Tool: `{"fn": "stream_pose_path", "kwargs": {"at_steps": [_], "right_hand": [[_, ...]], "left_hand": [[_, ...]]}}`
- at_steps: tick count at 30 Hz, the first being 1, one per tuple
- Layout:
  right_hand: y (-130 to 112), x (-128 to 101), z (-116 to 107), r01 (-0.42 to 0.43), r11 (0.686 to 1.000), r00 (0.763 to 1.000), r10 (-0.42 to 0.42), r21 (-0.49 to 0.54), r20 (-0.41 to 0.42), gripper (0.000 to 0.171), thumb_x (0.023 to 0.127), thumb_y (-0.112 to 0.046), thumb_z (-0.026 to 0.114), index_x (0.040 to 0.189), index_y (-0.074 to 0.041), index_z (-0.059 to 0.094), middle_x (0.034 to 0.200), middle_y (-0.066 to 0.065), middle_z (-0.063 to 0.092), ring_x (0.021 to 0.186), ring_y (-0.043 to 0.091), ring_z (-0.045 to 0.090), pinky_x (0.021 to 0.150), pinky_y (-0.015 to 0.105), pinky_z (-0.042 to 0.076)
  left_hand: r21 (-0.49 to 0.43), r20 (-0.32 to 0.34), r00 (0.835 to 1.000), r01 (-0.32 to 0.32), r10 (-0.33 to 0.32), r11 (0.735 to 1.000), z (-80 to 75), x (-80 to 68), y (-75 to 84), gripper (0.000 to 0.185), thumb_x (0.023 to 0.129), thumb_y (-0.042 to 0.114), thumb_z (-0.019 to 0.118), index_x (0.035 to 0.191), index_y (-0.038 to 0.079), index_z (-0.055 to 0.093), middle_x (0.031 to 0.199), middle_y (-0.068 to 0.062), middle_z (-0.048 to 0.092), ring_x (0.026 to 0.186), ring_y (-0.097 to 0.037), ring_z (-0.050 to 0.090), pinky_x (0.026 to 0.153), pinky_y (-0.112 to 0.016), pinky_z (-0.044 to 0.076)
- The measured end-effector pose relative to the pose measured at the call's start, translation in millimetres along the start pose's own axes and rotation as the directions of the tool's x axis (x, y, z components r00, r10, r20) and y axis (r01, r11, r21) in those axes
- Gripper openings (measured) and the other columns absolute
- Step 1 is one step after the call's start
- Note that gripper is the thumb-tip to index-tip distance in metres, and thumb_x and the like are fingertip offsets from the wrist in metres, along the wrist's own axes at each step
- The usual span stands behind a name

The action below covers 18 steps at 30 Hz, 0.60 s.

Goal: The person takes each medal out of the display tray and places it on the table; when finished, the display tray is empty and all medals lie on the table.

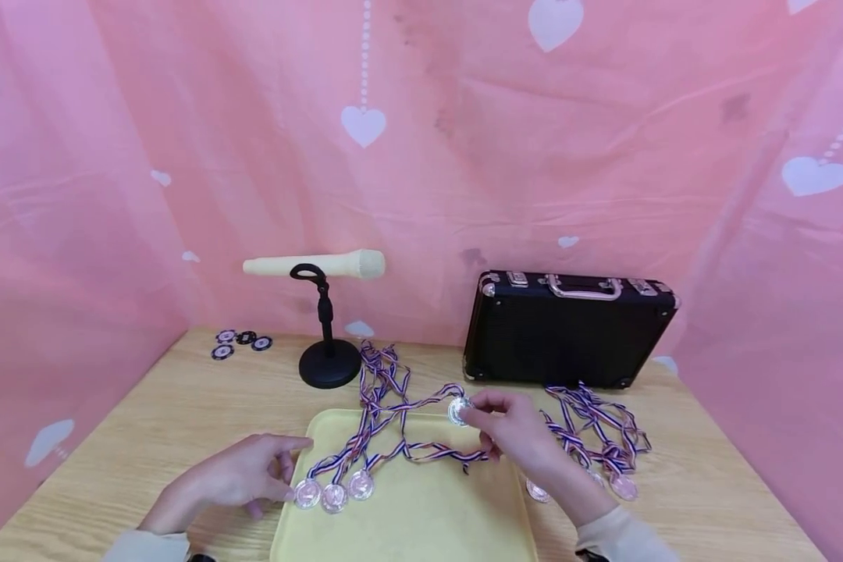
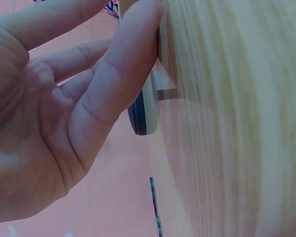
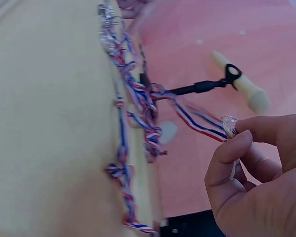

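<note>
My right hand (image 1: 516,433) pinches a silver medal (image 1: 458,410) between thumb and fingers above the far part of the yellow tray (image 1: 449,515). The medal's striped ribbon trails left toward other ribbons; in the right wrist view the pinched medal (image 3: 229,123) shows edge-on. Three more medals (image 1: 333,497) lie side by side on the tray's left part, their red, white and blue ribbons (image 1: 365,421) running back past its far rim. My left hand (image 1: 256,468) is at the tray's left edge, fingers loosely bent, thumb close to the leftmost medal. Whether it touches that medal I cannot tell.
Behind the tray stands a black stand (image 1: 329,363) holding a white microphone (image 1: 316,265). A black case (image 1: 569,332) stands upright at back right, with a tangle of ribbons and medals (image 1: 624,487) before it. Several poker chips (image 1: 246,338) lie at back left.
</note>
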State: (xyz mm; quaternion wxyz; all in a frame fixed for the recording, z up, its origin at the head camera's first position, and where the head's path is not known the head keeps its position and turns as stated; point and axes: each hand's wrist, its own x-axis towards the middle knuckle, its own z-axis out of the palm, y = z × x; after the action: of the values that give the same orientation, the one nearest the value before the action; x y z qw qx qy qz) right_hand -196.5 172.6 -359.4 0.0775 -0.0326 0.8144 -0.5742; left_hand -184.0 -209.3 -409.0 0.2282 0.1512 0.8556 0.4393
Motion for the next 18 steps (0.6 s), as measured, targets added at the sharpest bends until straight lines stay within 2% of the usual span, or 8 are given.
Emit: {"fn": "stream_pose_path", "kwargs": {"at_steps": [9,18], "right_hand": [[-31.5,-8.3,-25.4,0.056,0.988,0.996,-0.064,0.146,0.056,0.022,0.102,-0.013,0.069,0.116,0.004,0.065,0.085,0.000,0.064,0.061,0.013,0.057,0.051,0.023,0.051],[-49.7,-25.7,-54.3,0.134,0.954,0.989,-0.145,0.267,0.020,0.008,0.103,-0.011,0.068,0.110,-0.013,0.069,0.087,-0.005,0.064,0.059,0.012,0.056,0.049,0.022,0.049]], "left_hand": [[0.002,-0.008,0.999,0.043,-0.043,0.999,0.3,-0.2,1.2,0.074,0.088,0.002,0.083,0.153,-0.006,0.049,0.092,-0.008,0.057,0.073,-0.022,0.058,0.048,-0.036,0.059],[0.006,-0.008,1.000,0.018,-0.018,1.000,0.8,-1.0,0.2,0.075,0.087,0.001,0.082,0.153,-0.007,0.048,0.092,-0.007,0.057,0.072,-0.020,0.058,0.047,-0.035,0.059]]}}
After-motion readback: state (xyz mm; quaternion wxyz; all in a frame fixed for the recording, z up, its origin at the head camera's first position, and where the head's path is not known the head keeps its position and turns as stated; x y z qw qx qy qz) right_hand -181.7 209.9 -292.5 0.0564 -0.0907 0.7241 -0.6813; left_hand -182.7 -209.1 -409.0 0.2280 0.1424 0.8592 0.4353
